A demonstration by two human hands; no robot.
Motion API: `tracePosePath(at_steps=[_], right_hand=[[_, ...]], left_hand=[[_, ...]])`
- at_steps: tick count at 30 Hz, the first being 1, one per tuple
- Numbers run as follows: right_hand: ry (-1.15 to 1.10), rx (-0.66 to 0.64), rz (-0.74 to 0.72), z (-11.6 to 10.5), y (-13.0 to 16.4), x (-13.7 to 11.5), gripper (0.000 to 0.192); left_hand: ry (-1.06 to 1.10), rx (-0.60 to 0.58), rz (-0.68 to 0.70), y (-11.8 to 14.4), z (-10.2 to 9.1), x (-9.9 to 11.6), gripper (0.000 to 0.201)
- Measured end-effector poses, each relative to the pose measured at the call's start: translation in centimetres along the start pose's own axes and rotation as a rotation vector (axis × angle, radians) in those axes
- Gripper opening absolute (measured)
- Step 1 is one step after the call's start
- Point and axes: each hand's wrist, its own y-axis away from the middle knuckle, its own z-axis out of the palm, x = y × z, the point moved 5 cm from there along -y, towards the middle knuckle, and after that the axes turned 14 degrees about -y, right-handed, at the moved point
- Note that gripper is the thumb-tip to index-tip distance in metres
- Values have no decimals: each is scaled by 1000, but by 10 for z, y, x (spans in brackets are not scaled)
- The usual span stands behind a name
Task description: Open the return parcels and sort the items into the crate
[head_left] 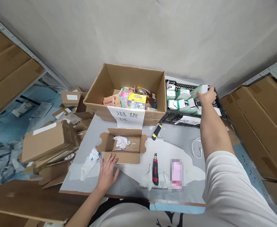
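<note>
My right hand [207, 95] reaches into the black plastic crate [171, 118] and grips a green and white box [200, 90] by its end. Several similar boxes [185, 102] stand and lean around it in the crate. My left hand [108, 171] rests with fingers spread at the front flap of a small opened carton [123, 158]. Inside that carton lies crumpled white paper [121, 142]. Another crumpled white piece [91, 160] is on the table left of my left hand.
A large carton [126, 71] with colourful small packs stands at the back. On the table [138, 186] lie a red-black utility knife [155, 170], a yellow-black cutter [156, 131], a white cable [193, 148] and a blurred pink item [176, 171]. Discarded cartons [43, 142] pile up at left.
</note>
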Motion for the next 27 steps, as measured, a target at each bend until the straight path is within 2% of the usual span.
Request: tracePosePath(at_steps=[6, 9, 12, 15, 18, 22, 27], right_hand=[[116, -290, 15, 60, 4, 30, 48], [154, -369, 2, 72, 5, 44, 44], [163, -465, -36, 74, 2, 52, 43], [168, -517, -78, 67, 3, 54, 48], [161, -476, -107, 51, 9, 52, 52], [140, -416, -173, 22, 21, 40, 51], [78, -372, -302, -21, 47, 13, 51]], left_hand=[[-4, -16, -19, -3, 2, 0, 30], [7, -15, -30, -6, 3, -1, 31], [19, -13, -35, -8, 5, -4, 31], [16, -9, -21, -10, 5, -5, 31], [5, 8, 1, -11, 2, -6, 31], [-4, 43, 22, -14, -4, -4, 32], [18, 85, 57, -18, -12, -5, 33]])
